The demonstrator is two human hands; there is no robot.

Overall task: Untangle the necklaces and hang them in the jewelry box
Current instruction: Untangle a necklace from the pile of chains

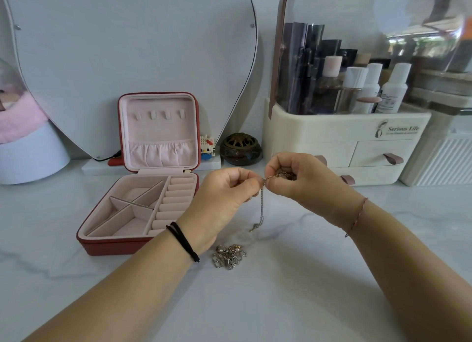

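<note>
A red jewelry box [102, 247] with pink lining stands open at the left; several small hooks [159, 115] line its raised lid, all bare. Above the marble table my left hand [222, 196] and my right hand [293, 178] meet, both pinching one thin necklace chain [261, 206]. Part of that chain is bunched in my right fingers, and its free end dangles down toward the table. A tangled heap of other necklaces [229, 256] lies on the table just below my left wrist.
A cream cosmetics organizer [344, 147] with bottles and drawers stands at the back right. A dark lidded pot [241, 149] and a small block figure [207, 147] sit beside the box lid. A heart-shaped mirror [127, 48] leans against the wall.
</note>
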